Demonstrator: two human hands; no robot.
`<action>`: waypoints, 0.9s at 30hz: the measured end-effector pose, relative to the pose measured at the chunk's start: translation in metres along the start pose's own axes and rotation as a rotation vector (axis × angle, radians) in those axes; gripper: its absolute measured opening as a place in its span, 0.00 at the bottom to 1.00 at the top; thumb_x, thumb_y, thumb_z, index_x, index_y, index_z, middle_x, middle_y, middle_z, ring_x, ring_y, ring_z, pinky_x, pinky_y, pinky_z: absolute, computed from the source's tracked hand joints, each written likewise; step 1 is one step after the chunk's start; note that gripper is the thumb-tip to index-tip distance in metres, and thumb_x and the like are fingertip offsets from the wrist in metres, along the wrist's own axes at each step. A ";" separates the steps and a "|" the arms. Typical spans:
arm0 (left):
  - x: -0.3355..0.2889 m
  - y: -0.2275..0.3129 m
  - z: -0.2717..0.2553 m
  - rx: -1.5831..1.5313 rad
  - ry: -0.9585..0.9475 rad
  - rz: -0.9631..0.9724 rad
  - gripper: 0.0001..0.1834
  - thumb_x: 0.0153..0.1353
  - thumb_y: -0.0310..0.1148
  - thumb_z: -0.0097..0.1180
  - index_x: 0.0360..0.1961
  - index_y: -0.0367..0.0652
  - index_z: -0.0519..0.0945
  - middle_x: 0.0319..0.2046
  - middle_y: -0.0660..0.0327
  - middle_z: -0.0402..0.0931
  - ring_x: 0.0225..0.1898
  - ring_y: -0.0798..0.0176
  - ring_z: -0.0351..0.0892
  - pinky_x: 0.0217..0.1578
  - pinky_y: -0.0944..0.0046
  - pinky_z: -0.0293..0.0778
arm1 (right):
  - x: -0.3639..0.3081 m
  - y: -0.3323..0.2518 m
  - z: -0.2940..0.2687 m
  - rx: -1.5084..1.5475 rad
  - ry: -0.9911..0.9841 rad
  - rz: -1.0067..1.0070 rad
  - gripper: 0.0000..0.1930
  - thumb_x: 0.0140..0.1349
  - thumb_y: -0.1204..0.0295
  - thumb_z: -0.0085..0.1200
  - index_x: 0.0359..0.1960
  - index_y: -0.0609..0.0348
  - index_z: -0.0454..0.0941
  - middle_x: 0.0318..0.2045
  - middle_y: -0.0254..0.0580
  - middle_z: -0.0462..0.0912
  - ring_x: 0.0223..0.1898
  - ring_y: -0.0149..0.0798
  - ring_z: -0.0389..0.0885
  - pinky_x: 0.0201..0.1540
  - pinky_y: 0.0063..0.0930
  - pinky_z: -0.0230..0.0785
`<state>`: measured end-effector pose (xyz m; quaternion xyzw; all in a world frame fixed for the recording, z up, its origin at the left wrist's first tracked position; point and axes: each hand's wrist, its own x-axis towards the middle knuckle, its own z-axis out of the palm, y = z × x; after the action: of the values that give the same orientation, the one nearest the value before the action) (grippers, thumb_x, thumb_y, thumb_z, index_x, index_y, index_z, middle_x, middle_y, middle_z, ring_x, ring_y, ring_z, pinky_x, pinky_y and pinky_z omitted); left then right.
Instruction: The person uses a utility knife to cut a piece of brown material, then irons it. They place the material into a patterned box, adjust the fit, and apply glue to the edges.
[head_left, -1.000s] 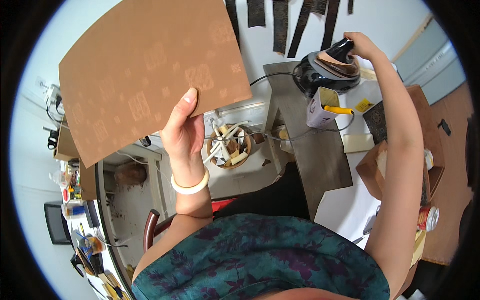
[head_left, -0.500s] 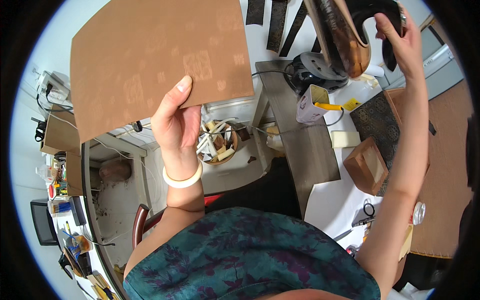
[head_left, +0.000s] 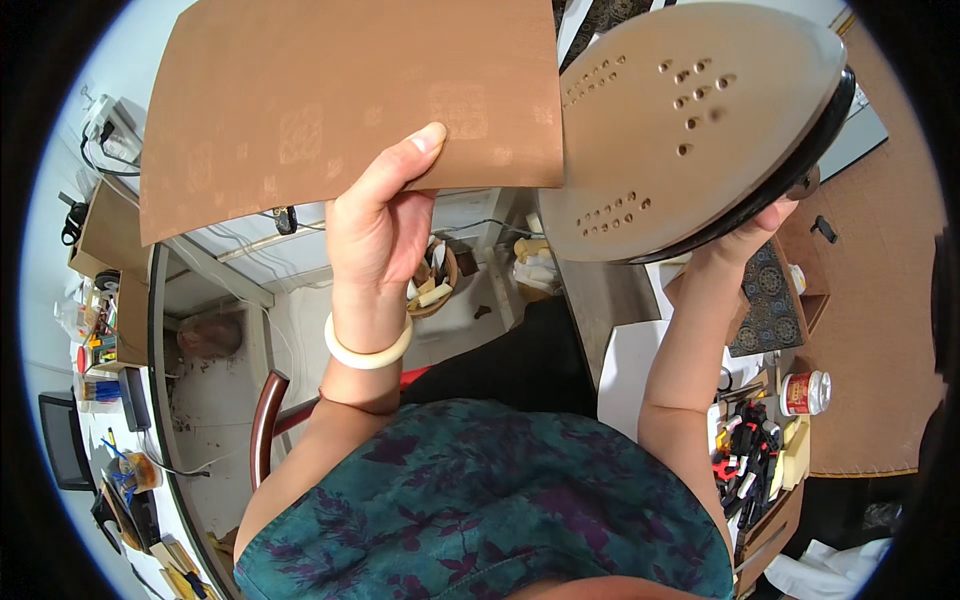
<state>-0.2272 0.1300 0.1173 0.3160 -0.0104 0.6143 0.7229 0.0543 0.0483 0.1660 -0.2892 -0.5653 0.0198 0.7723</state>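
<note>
My left hand [head_left: 385,215] pinches the lower edge of a large brown sheet [head_left: 330,90], thumb on its near face and fingers behind. Pale square patches mark the sheet's surface. On the right, my right hand [head_left: 755,235] holds up a steam iron [head_left: 700,130], its metal soleplate with steam holes turned toward me. Most of the iron's dark body and the fingers around its handle are hidden behind the soleplate. The sheet's right edge meets or overlaps the soleplate's left rim; I cannot tell whether they touch. A cream bangle [head_left: 367,350] circles my left wrist.
Below the sheet, a round bin [head_left: 450,290] holds scraps. At right are a patterned box [head_left: 768,305], a white jar with a red label [head_left: 806,393] and a pile of clips and tools [head_left: 750,450]. A chair arm [head_left: 266,425] stands at my left; cluttered shelves line the far left.
The iron has come down and left, its soleplate turned to face me, close beside the sheet. My left hand has moved the sheet slightly right.
</note>
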 end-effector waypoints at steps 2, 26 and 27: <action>-0.004 0.002 0.011 0.041 0.050 -0.008 0.20 0.62 0.15 0.60 0.57 0.34 0.78 0.48 0.54 0.82 0.50 0.57 0.85 0.56 0.54 0.81 | -0.007 -0.001 -0.006 0.006 0.017 0.013 0.54 0.39 0.38 0.80 0.57 0.75 0.76 0.50 0.45 0.86 0.49 0.38 0.86 0.54 0.35 0.80; -0.008 0.013 0.018 0.113 0.062 0.021 0.20 0.65 0.17 0.57 0.59 0.27 0.74 0.53 0.47 0.79 0.56 0.52 0.81 0.61 0.50 0.77 | -0.044 -0.019 -0.013 0.011 0.047 0.107 0.53 0.31 0.40 0.84 0.51 0.71 0.78 0.46 0.39 0.83 0.47 0.35 0.83 0.54 0.34 0.78; -0.008 0.014 0.017 0.091 0.074 0.009 0.20 0.66 0.17 0.56 0.59 0.28 0.73 0.54 0.47 0.78 0.57 0.51 0.81 0.61 0.49 0.77 | -0.046 -0.023 -0.010 0.017 0.063 0.120 0.53 0.31 0.39 0.84 0.51 0.72 0.78 0.47 0.40 0.83 0.48 0.36 0.83 0.54 0.34 0.78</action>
<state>-0.2355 0.1159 0.1339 0.3255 0.0426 0.6287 0.7050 0.0396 0.0085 0.1351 -0.3166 -0.5221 0.0617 0.7895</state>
